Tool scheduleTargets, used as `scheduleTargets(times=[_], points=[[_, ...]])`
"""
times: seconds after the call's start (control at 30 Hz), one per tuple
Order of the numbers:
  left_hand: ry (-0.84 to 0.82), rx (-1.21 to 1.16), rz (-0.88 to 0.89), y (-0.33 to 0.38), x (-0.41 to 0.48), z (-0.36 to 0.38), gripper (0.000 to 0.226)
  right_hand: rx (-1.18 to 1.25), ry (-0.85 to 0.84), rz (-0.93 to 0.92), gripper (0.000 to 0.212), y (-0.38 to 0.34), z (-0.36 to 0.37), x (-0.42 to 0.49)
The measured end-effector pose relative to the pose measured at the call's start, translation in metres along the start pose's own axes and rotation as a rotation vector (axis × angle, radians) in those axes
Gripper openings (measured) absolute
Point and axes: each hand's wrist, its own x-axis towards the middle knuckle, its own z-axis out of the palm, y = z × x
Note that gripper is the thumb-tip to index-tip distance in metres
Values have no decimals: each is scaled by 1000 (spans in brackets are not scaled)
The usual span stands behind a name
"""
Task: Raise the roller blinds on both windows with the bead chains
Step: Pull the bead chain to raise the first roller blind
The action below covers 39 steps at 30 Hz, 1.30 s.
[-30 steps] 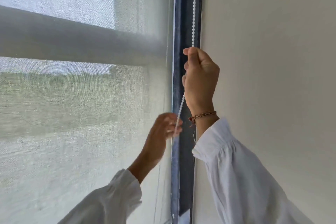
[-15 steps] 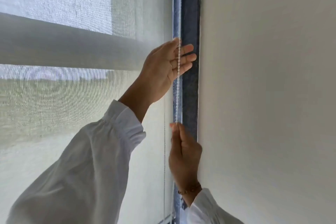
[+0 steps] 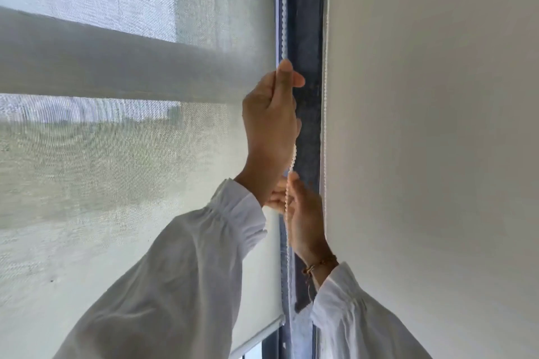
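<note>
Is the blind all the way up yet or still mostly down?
Mostly down. The blind covers nearly all the glass; its bottom bar hangs near the frame's lower edge, with a bare strip of window beneath.

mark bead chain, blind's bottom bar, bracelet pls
bead chain point(image 3: 283, 9), head view, strand above the upper hand.
blind's bottom bar point(image 3: 256, 338), head view, its right end at the lower edge.
bracelet point(image 3: 320, 264), head view, band on the right wrist.

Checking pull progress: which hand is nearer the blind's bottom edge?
Right. The right hand holds the bead chain low, well above the blind's bottom edge. The left hand grips the chain higher, farther from that edge.
</note>
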Motion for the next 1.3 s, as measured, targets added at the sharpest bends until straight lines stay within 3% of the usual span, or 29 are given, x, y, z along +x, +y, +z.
scheduleTargets(times=[0.17,0.3,0.4,0.5,0.67,0.8,0.93,1.1,1.3], points=[[-29,182,-31,-37,-43,-23,31,107,40,-26,52,-35,-8,29],[-46,36,-305,-60,-87,-37,33,216,31,-29,42,-68,-7,47],[-81,90,-401,-83,-118,-53,31,246,11,-2,30,-92,-2,57],[-118,108,-467,-100,-142,-61,31,75,101,12,18,-98,8,68],[-206,131,-514,-101,-144,-55,53,-193,240,-191,33,-91,21,66],[-358,75,-606,-96,-128,-56,54,-149,285,-305,36,-93,14,59],[-405,150,-579,-86,-104,-47,41,-162,288,-385,35,-86,10,48],[-259,-65,-442,-55,-45,-32,41,-315,391,-462,25,-58,-6,27],[-367,-128,-374,-12,6,-4,42,-397,405,-418,32,2,-25,-11]])
